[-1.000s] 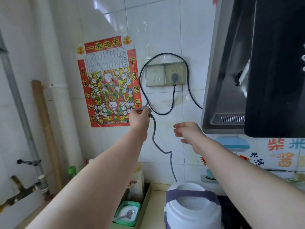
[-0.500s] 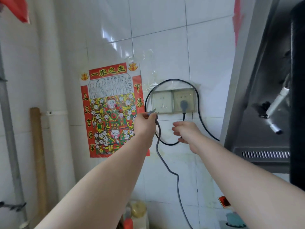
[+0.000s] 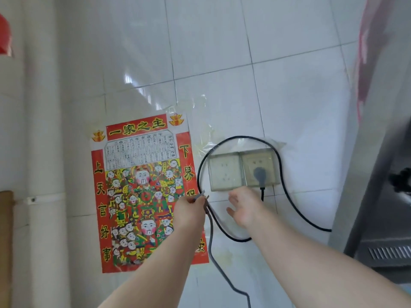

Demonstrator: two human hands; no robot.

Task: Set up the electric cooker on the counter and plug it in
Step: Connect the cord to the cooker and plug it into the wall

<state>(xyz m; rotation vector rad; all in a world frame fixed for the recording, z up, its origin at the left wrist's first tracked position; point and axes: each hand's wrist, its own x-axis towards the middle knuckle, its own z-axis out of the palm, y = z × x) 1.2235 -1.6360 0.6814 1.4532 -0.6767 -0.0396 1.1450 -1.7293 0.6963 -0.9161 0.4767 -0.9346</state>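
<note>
Wall: white tiles point(image 3: 222, 52).
Left hand point(image 3: 189, 212): fingers pinch grey pronged plug point(image 3: 200, 196) — aim two o'clock into free cream socket point(image 3: 224, 172).
Right hand point(image 3: 244, 207): fingers spread, empty.

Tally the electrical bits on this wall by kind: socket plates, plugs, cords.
Socket plates: 2, left plate and right plate.
Plugs: 2, wall plug and held plug.
Cords: 2, black cord and grey cord.
Total: 6.

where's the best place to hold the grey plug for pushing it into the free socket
By its body, behind the prongs, coming from its cord end. The grey plug sits in the left hand with its prongs aimed up and right toward the free left socket, so keep fingers off the metal.
</note>
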